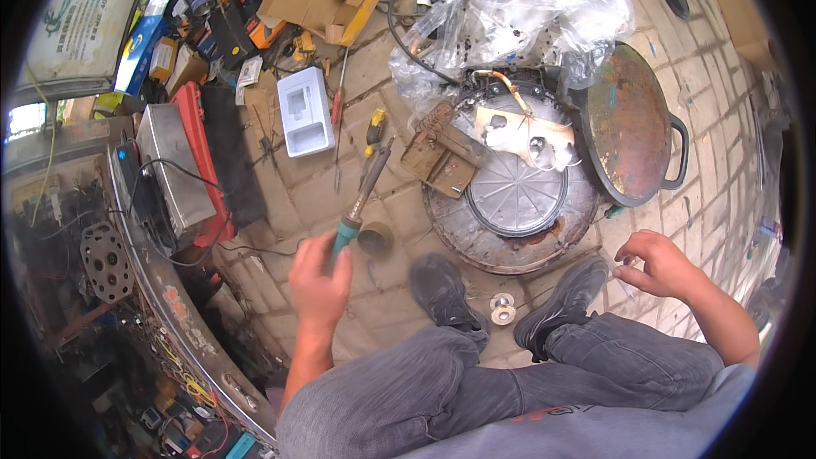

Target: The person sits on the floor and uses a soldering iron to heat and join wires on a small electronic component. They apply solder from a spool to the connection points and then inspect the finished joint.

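Note:
My left hand [320,279] is closed around the green handle of a soldering iron [358,210], whose dark metal shaft points up and away from me. Just right of that handle stands a small dark round cup [375,240]. My right hand [650,262] hovers above my right shoe, its fingers loosely bent and apart, with nothing visible in them. Ahead of my feet lies a round metal appliance [518,195] with a ribbed disc in its middle. On it rest a pale plate with wires [525,138] and a rusty metal bracket [442,153]. A solder spool [502,308] sits between my shoes.
A rusty pan-like lid [629,123] with a handle leans at the appliance's right. Behind it lies clear plastic sheeting [544,13]. A white plastic tray [306,110], a yellow screwdriver [374,132] and a red-handled screwdriver [338,108] lie on the paving. Cluttered boxes and a metal case [174,166] line the left.

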{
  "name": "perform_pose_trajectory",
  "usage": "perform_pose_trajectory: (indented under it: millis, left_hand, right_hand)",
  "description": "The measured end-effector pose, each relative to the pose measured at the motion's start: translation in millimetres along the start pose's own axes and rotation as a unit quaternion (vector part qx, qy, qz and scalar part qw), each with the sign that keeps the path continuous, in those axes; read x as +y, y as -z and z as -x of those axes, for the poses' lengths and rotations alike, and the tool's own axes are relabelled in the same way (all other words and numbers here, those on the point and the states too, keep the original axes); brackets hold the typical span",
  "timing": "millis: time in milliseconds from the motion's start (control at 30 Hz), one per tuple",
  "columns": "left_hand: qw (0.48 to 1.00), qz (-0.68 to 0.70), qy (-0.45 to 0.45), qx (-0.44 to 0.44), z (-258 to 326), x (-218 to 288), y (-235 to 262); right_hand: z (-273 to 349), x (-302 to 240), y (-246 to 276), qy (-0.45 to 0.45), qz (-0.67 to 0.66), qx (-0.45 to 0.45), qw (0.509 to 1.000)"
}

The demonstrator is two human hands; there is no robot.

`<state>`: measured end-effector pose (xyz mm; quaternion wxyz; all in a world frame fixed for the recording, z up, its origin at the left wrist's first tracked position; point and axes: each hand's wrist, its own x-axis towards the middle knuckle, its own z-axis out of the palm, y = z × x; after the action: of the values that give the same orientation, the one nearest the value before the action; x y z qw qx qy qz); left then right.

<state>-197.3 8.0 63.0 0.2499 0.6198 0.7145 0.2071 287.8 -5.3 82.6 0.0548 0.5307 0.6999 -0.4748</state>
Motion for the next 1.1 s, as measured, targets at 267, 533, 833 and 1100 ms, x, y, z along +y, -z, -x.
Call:
perform_pose_trajectory:
  millis: [267,533,833,1100]
  left_hand:
    - [0.991,-0.109,-0.073,-0.035,-34,47,15]
    - [0.979,-0.17,-0.08,-0.075,-51,67,4]
    - [0.958,-0.23,-0.133,-0.103,-76,75,-12]
    - [0.973,-0.126,-0.067,-0.182,-81,70,-15]
  right_hand:
    - [7,4,0,0.008,0.008,0.001,1.0]
    - [23,13,-7,-0.005,-0.018,0.008,1.0]
    - [40,19,-17,-0.016,-0.03,0.017,0.999]
    - [52,18,-23,-0.039,-0.045,0.03,0.998]
